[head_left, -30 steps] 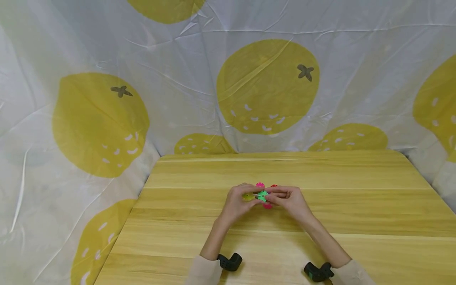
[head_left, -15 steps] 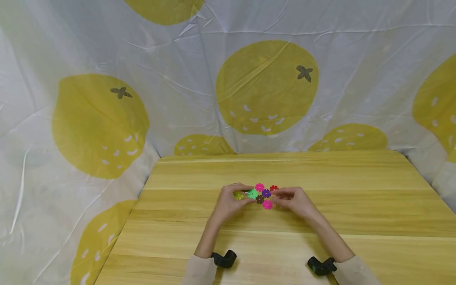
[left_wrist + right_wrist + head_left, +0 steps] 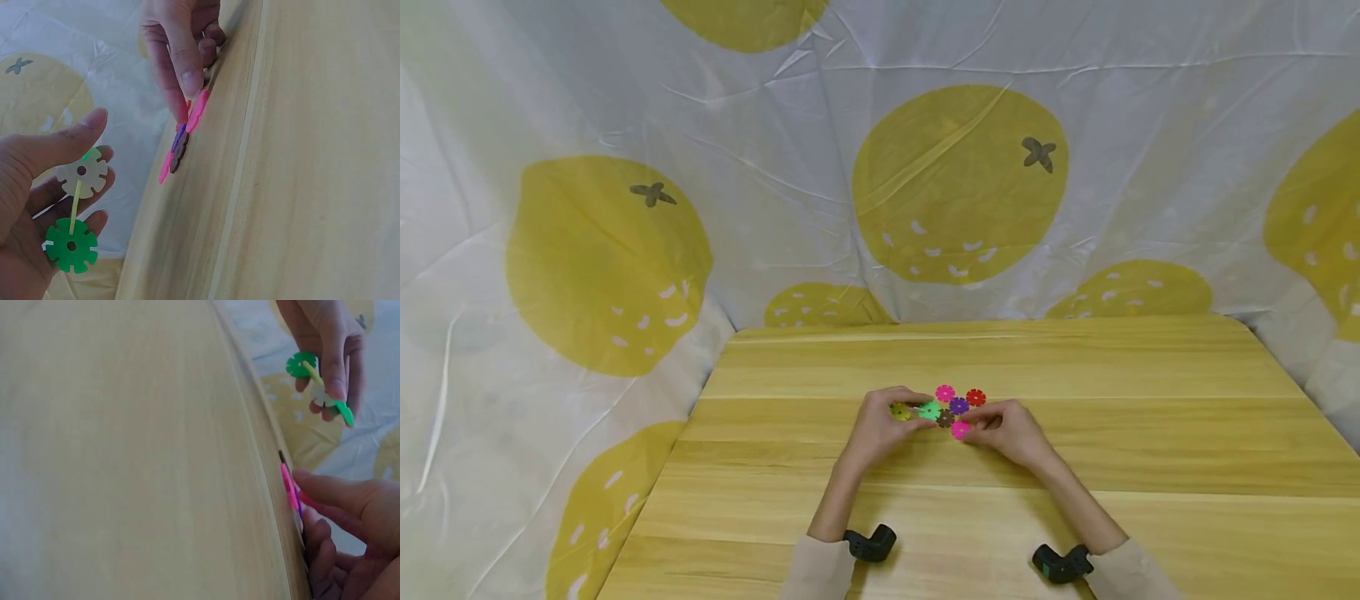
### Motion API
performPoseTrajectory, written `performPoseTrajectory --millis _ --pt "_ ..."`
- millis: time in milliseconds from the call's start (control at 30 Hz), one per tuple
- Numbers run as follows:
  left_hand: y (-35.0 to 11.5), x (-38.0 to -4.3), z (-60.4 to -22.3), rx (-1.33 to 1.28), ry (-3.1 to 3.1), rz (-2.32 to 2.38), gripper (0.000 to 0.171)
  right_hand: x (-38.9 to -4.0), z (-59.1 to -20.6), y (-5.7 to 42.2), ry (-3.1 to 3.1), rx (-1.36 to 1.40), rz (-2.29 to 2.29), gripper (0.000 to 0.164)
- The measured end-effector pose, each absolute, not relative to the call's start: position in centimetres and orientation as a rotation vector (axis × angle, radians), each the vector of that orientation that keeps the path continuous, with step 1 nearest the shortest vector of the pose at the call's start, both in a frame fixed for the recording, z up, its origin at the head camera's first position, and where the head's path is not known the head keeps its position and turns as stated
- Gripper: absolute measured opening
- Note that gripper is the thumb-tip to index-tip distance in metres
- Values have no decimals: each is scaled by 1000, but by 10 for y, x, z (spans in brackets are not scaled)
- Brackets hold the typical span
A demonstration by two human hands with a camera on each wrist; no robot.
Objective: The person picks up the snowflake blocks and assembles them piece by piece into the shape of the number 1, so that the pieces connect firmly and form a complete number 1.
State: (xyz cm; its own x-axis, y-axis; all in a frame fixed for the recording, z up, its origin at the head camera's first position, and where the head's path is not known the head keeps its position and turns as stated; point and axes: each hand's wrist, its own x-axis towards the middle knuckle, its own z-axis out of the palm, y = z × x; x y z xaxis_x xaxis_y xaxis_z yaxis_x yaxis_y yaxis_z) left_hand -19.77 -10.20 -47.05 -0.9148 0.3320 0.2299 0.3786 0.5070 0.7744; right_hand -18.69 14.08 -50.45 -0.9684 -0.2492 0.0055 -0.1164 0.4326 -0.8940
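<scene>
My left hand [image 3: 880,425] holds a joined chain of notched snowflake discs above the table, pinched between thumb and fingers. In the left wrist view the chain shows a white disc [image 3: 95,177], a yellow disc [image 3: 75,206] edge-on and a green disc [image 3: 59,246]; another green disc [image 3: 344,413] sits under the thumb in the right wrist view. My right hand [image 3: 1017,433] reaches down to the loose discs on the table. Its index finger is right at the purple disc [image 3: 958,406], its thumb beside the nearer pink disc [image 3: 959,430].
Around them lie a brown disc [image 3: 945,418], a second pink disc [image 3: 944,392] and a red disc [image 3: 976,397]. The wooden table [image 3: 1135,400] ends at a lemon-print curtain [image 3: 760,167]. Black wrist mounts [image 3: 872,545] sit at both sleeves.
The right hand has let go of the green disc, drawn away to the right, then come back down to the loose discs. The left hand has moved left with the chain.
</scene>
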Motion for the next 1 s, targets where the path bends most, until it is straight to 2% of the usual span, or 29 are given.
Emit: performPoseTrajectory --millis 500,600,800,1000 --pt "-103 -197 -472 -663 -2681 -1450 28 -180 -499 135 2703 -309 -1393 27" --pt "-103 -197 -471 -657 -2692 -1439 27 -178 -497 136 2653 -340 -1454 27" --pt "-102 -195 -470 -647 -2726 -1420 26 -181 -499 138 2530 -374 -1635 16" --pt "-102 -194 -469 -679 -2720 -1414 24 -184 -498 141 2282 -398 -1875 23"
